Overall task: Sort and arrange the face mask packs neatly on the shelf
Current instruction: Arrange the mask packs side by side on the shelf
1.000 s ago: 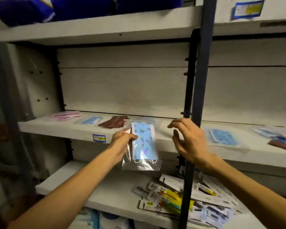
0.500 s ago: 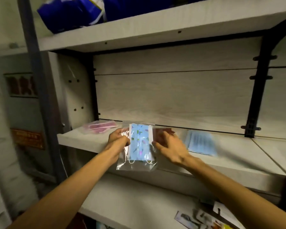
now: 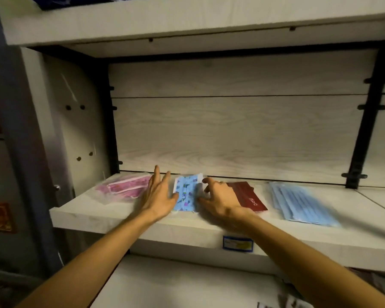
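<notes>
Pale wood shelf [image 3: 124,215] at mid-frame carries four mask packs in a row, pink pack [image 3: 124,187], patterned blue pack [image 3: 187,192] centre, red pack [image 3: 249,196], plain blue pack [image 3: 298,203], bare board at right edge; left hand [image 3: 159,196] spread flat, right hand [image 3: 218,201] fingers curled touching the patterned pack.

Four mask packs on my shelf [image 3: 124,221]: one pink pack [image 3: 126,187], one printed blue pack [image 3: 186,192], one dark red pack [image 3: 249,197], one plain blue pack [image 3: 298,202]; one shelf label [image 3: 237,243]
</notes>
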Available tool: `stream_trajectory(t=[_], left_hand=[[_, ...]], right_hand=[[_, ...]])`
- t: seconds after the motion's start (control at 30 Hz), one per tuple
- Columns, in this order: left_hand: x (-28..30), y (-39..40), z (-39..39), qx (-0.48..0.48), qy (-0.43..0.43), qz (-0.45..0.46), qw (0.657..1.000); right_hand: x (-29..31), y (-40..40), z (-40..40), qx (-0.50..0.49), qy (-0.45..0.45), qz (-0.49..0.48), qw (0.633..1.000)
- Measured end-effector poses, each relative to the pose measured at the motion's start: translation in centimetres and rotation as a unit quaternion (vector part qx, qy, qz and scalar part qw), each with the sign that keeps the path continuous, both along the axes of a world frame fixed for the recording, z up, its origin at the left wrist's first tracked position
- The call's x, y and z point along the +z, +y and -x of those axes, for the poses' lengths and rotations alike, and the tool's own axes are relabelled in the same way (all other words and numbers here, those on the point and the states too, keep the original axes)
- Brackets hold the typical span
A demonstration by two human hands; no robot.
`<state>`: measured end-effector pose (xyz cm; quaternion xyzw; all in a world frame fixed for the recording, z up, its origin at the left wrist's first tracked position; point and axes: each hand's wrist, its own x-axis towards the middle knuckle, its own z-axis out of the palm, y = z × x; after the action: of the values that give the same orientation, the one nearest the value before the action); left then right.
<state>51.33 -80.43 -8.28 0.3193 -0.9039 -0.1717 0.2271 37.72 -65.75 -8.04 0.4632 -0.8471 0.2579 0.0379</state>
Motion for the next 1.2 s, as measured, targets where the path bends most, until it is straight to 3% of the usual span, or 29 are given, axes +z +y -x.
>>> stream_trajectory(t=[0.13,0.3,0.47,0.77,0.93,1.2], left_hand=[[-0.6,-0.4,0.1,-0.046,-0.078,0.003,0.996],[0.5,1.1,0.8,-0.057,-0.067,0.062,0.994],[0.8,6.6,1.1,-0.098,-0.043,0.118,0.987],[1.0,26.1,4.7,-0.174,0.016,0.170,0.970],[0.4,39.9,7.1,-0.278,0.024,0.233,0.932],[1.1,57.0,13.4,-0.408,0.032,0.301,0.861]], right_hand=[[-1.1,-0.6,0.1,-0.031,0.092,-0.057,0.994],[-0.3,2.2,-0.1,-0.045,0.055,-0.013,0.997],[0.9,8.6,-0.3,-0.039,0.139,0.023,0.989],[-0.1,31.4,1.1,-0.124,0.204,0.011,0.971],[0.0,46.9,1.4,-0.180,0.232,-0.019,0.956],[-0.5,65.4,4.5,-0.351,0.130,-0.031,0.927]])
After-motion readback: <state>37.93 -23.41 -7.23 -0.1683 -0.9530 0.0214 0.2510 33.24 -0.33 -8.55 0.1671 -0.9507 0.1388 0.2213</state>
